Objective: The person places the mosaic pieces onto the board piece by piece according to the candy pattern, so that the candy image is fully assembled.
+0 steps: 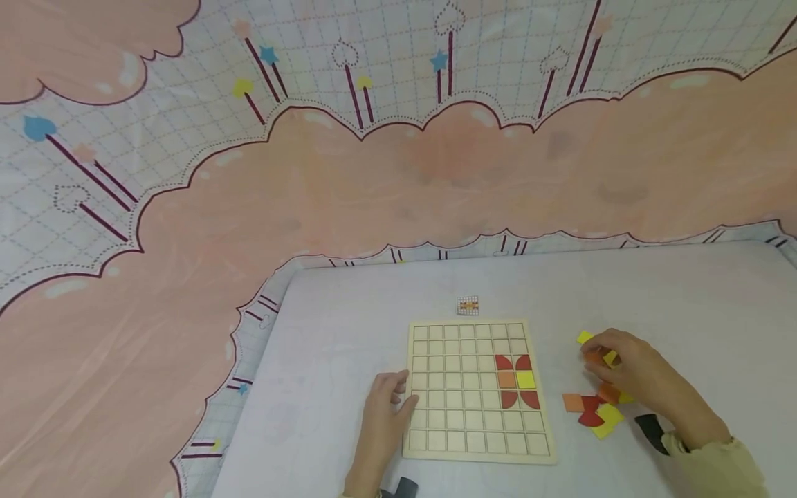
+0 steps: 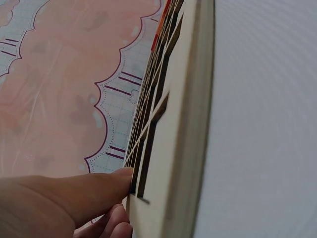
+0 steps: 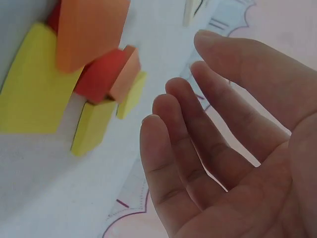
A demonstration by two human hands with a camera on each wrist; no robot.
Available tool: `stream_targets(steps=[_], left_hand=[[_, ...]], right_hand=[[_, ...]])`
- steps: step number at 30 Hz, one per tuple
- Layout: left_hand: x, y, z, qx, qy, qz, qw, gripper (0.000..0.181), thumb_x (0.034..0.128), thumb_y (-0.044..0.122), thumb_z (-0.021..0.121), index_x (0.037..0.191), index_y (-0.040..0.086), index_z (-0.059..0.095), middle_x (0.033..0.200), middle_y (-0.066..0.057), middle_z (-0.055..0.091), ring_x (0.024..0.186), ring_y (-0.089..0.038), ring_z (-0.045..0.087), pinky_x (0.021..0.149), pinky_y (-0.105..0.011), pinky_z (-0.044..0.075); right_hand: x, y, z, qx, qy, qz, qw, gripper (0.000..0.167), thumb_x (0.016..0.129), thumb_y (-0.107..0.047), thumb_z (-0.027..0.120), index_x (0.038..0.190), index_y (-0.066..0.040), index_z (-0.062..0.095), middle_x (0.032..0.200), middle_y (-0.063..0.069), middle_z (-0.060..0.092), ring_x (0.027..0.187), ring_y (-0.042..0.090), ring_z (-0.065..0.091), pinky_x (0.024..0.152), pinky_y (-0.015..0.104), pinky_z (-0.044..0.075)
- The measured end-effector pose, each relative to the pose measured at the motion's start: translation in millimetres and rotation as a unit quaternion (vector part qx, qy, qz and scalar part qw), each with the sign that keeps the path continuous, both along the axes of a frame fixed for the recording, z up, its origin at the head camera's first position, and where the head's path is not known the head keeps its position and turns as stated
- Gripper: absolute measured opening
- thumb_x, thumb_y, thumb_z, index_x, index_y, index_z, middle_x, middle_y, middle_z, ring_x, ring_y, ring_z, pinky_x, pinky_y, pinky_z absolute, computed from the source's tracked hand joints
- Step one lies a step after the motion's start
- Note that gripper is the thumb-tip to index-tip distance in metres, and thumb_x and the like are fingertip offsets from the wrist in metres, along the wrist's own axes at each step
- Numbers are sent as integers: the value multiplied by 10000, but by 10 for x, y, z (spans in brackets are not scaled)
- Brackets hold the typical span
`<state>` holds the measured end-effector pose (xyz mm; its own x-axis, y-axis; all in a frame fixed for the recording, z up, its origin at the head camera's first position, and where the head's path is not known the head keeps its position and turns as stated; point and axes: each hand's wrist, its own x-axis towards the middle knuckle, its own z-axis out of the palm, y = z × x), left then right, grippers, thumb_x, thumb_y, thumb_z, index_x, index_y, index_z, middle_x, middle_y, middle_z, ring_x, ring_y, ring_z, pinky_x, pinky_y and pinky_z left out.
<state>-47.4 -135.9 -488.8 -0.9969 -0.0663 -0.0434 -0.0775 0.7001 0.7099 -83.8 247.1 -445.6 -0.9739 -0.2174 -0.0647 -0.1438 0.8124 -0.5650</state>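
A pale wooden grid board point(image 1: 448, 420) lies on the white table. My left hand point(image 1: 382, 411) holds its left edge, the thumb point(image 2: 106, 191) at the rim and the other fingers bent beside it. On the board's right part, red quarter-round tiles point(image 1: 509, 399) surround an orange square tile point(image 1: 507, 379) and a yellow square tile point(image 1: 526, 379). Over the loose tiles to the right hovers my right hand point(image 1: 629, 363). Its fingers are relaxed and slightly bent, with nothing between them in the right wrist view, apart from the orange tile point(image 3: 91, 34) and yellow tile point(image 3: 34, 89).
Loose red, orange and yellow tiles point(image 1: 600, 418) lie heaped right of the board, some overlapping. A small printed pattern card point(image 1: 468, 306) is behind the board. Behind the table hangs a pink and white patterned cloth point(image 1: 436, 173).
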Motion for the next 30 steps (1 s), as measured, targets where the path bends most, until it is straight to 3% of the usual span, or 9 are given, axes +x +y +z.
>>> stream_targets(steps=[11, 25, 30], left_hand=[[-7, -5, -4, -1, 94, -7, 10000, 433, 864, 109, 749, 1274, 73, 616, 1088, 27, 574, 917, -79, 541, 819, -237, 518], [-2, 3, 5, -29, 59, 13, 10000, 436, 863, 115, 747, 1278, 78, 616, 1094, 28, 575, 917, -75, 538, 815, -236, 515], [1, 10, 11, -34, 52, 44, 10000, 433, 864, 115, 747, 1276, 82, 618, 1088, 33, 574, 918, -75, 537, 819, -239, 516]], right_hand=[[-111, 88, -104, -77, -366, -54, 9993, 258, 833, -102, 790, 1062, -35, 692, 1005, 76, 637, 894, 241, 561, 708, 312, 557], [-152, 112, -122, 23, -440, 20, 9990, 242, 850, -103, 771, 1042, 26, 701, 974, 86, 647, 904, 267, 582, 863, 528, 549], [-161, 93, -115, 128, -373, 37, 9992, 218, 844, -96, 775, 1005, 32, 703, 961, 96, 653, 895, 276, 590, 876, 553, 538]])
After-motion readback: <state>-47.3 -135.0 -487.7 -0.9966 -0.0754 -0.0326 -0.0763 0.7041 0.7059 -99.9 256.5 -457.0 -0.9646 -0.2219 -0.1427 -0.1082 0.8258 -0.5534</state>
